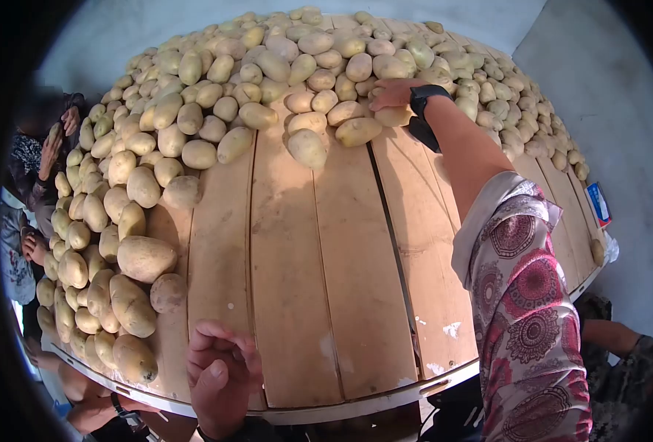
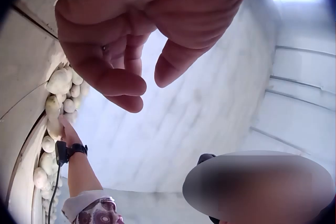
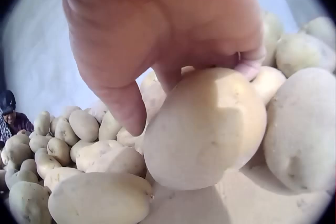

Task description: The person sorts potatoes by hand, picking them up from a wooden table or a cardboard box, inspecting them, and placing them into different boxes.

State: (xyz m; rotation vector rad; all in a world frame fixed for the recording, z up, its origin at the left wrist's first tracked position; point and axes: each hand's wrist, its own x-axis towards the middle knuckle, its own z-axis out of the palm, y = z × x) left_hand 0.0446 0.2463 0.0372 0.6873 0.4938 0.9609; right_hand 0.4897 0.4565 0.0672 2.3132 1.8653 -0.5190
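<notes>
My right hand (image 1: 396,93) reaches to the front edge of the potato heap at the far side of the table. In the right wrist view, that hand (image 3: 163,29) grips a large pale potato (image 3: 205,129), thumb at its left side and fingers behind it, partly hidden. The same potato (image 1: 393,116) shows below the hand in the head view. My left hand (image 1: 222,376) is above the near edge of the table, palm up, fingers loosely curled and holding nothing. The left wrist view shows this hand (image 2: 142,29) with a gap between thumb and fingers.
Potatoes (image 1: 146,258) cover the left side and far part of the plank table (image 1: 290,295). A blue box (image 1: 599,205) lies at the right edge, near a plastic bag (image 1: 611,248). People stand at the left and at the lower right. Walls rise behind the heap.
</notes>
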